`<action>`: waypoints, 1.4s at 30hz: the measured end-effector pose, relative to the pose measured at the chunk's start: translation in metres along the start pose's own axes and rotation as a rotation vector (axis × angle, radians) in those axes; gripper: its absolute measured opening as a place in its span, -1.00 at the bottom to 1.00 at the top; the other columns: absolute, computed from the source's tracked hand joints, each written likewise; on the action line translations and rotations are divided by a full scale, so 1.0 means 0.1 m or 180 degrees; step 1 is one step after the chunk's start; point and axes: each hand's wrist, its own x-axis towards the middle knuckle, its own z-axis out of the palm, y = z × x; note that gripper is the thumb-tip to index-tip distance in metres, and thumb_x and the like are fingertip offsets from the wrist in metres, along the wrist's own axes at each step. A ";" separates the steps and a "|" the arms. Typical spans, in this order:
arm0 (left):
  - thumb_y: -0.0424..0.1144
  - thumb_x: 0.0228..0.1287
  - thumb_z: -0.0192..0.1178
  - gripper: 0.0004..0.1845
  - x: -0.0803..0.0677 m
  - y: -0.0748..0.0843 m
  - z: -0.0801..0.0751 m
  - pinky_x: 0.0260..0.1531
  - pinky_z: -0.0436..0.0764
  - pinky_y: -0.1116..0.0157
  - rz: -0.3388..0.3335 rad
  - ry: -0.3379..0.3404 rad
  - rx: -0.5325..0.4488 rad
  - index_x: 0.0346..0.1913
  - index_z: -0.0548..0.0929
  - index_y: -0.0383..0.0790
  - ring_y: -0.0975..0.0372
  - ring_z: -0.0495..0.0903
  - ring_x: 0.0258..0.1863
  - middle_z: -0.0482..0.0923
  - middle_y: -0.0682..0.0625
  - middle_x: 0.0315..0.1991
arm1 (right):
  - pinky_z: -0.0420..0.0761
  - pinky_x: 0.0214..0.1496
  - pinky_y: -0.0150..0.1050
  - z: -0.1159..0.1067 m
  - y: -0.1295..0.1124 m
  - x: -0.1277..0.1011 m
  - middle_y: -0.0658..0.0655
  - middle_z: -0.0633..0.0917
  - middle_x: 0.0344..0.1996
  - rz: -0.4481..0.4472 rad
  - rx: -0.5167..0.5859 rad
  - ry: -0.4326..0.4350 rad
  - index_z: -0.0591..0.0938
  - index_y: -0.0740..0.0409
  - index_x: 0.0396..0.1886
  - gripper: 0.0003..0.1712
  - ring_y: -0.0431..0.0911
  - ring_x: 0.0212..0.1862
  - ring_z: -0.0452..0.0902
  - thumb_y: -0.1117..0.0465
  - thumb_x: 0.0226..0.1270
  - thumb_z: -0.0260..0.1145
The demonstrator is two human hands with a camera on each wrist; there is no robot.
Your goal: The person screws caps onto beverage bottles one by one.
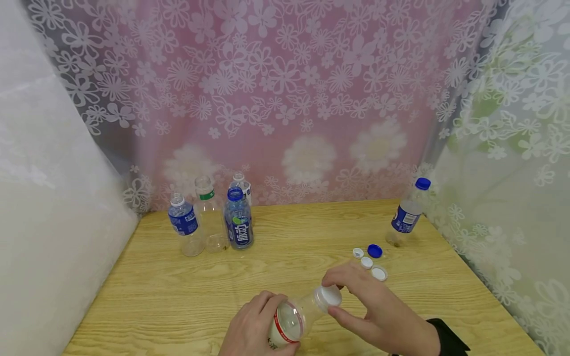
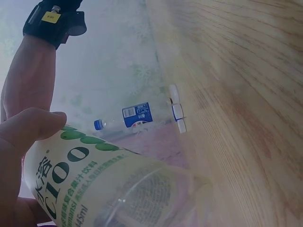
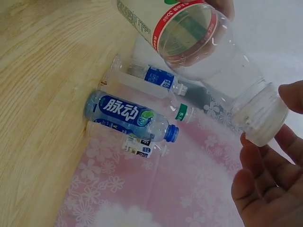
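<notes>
Bottle (image 1: 291, 321) sits tilted at 6 o'clock on the table (image 1: 178, 306), left hand (image 1: 254, 326) wrapped round its body to steady it while right hand (image 1: 378, 311) fingertips pinch the white cap (image 1: 329, 295). Loose caps (image 1: 368, 259) lie toward 1 o'clock.

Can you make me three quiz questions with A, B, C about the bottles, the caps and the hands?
1. Where do the loose caps lie?
A. on the table, right of the hands
B. inside a bottle
C. on the floor

2. How many loose caps are blue?
A. three
B. none
C. one

3. What is the right hand doing?
A. lying flat on the table
B. pinching the white cap of the held bottle
C. holding a cup

Answers:
1 A, they lie on the wood near the lone bottle.
2 C, one blue among three white.
3 B, its fingers grip the cap while the left hand holds the bottle's body.
</notes>
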 end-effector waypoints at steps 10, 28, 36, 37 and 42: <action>0.24 -0.12 0.53 -0.35 0.00 -0.01 -0.02 -0.40 0.51 0.46 0.0072 -0.0014 0.0096 0.03 0.64 0.00 0.48 0.43 -0.34 0.52 0.26 -0.20 | 0.45 0.15 -0.49 -0.02 -0.03 -0.04 -0.08 0.54 0.21 -0.0085 -0.0086 -0.0203 0.45 -0.03 0.39 -0.29 -0.22 0.19 0.45 0.34 0.27 0.45; 0.25 -0.11 0.53 -0.35 -0.01 -0.01 -0.07 -0.35 0.54 0.47 0.0176 -0.0018 -0.0003 0.01 0.65 0.00 0.49 0.46 -0.30 0.52 0.29 -0.18 | 0.45 0.27 -0.47 -0.09 -0.01 -0.06 0.03 0.54 0.28 -0.0287 0.0308 -0.0396 0.51 0.08 0.33 -0.38 -0.12 0.30 0.46 0.40 0.28 0.40; 0.30 -0.11 0.51 -0.33 0.00 -0.02 -0.10 -0.33 0.57 0.45 0.0148 -0.0108 -0.0036 0.04 0.66 0.01 0.46 0.50 -0.26 0.55 0.28 -0.16 | 0.46 0.27 -0.44 -0.10 0.01 -0.09 0.06 0.58 0.24 -0.0277 0.0464 -0.0402 0.53 0.05 0.31 -0.34 -0.12 0.29 0.47 0.44 0.21 0.44; 0.31 -0.10 0.51 -0.32 0.00 -0.02 -0.10 -0.33 0.57 0.44 0.0157 -0.0119 -0.0049 0.04 0.66 0.01 0.46 0.50 -0.26 0.55 0.27 -0.15 | 0.46 0.27 -0.44 -0.10 0.01 -0.09 0.04 0.58 0.23 -0.0262 0.0468 -0.0403 0.53 0.03 0.31 -0.35 -0.13 0.28 0.47 0.42 0.22 0.45; 0.33 -0.08 0.49 -0.30 -0.01 -0.03 -0.09 -0.33 0.56 0.44 0.0226 -0.0205 -0.0071 0.07 0.66 -0.01 0.45 0.50 -0.25 0.55 0.25 -0.14 | 0.52 0.20 -0.41 -0.07 0.01 -0.11 0.01 0.61 0.19 -0.0335 0.0546 -0.0316 0.57 -0.02 0.24 -0.40 -0.12 0.21 0.52 0.37 0.21 0.47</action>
